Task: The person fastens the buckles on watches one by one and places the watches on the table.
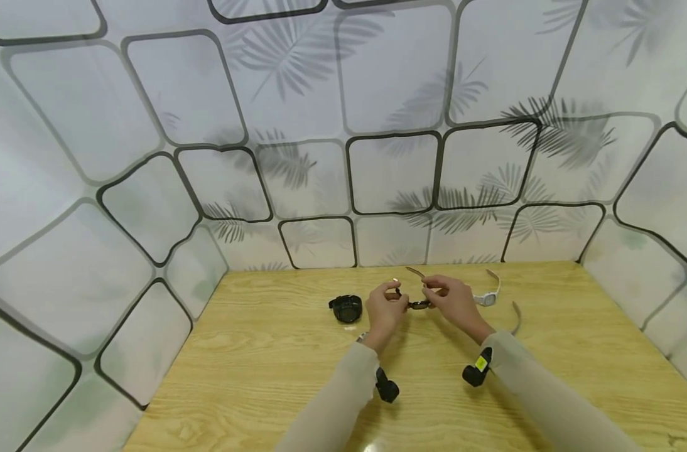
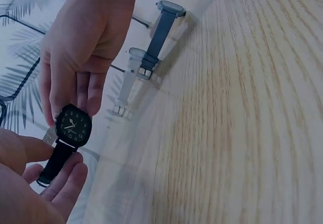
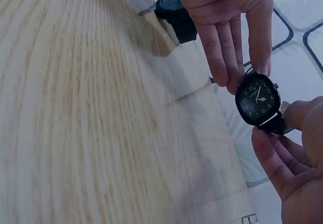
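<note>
A wristwatch with a black dial and black strap is held between both hands above the table. My left hand pinches its strap between thumb and fingers, seen close in the left wrist view. On the other side, my right hand grips the watch at the edge of its case. White numerals and pale hands show on the dial. Left of my left hand lies a chunky black watch. Beside my right hand is a white watch.
A grey watch strap curves out from behind the right forearm. Another thin strap shows behind the right hand. Something pale with a buckle lies partly hidden by the left wrist. Patterned fabric walls enclose the wooden table.
</note>
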The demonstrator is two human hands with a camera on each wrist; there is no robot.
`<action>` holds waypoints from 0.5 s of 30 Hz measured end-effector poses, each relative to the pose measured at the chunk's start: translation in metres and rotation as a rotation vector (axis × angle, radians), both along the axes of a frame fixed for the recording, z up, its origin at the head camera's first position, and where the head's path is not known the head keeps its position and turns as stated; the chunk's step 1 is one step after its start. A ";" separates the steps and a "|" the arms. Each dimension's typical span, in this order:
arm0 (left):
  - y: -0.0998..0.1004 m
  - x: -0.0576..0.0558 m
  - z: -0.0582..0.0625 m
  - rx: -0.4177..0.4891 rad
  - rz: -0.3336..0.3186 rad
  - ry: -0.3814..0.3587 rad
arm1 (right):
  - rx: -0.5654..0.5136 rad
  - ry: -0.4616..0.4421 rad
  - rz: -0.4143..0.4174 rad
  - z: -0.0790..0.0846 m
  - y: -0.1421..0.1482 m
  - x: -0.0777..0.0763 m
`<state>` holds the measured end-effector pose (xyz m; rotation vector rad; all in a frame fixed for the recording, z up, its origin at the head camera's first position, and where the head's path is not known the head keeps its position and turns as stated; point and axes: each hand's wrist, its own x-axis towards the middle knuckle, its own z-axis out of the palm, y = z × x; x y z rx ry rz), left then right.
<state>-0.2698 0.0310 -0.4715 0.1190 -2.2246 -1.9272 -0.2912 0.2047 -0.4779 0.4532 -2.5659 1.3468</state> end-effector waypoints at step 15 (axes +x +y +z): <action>-0.012 0.008 0.002 0.101 -0.099 0.091 | -0.076 -0.011 0.035 0.005 -0.002 0.012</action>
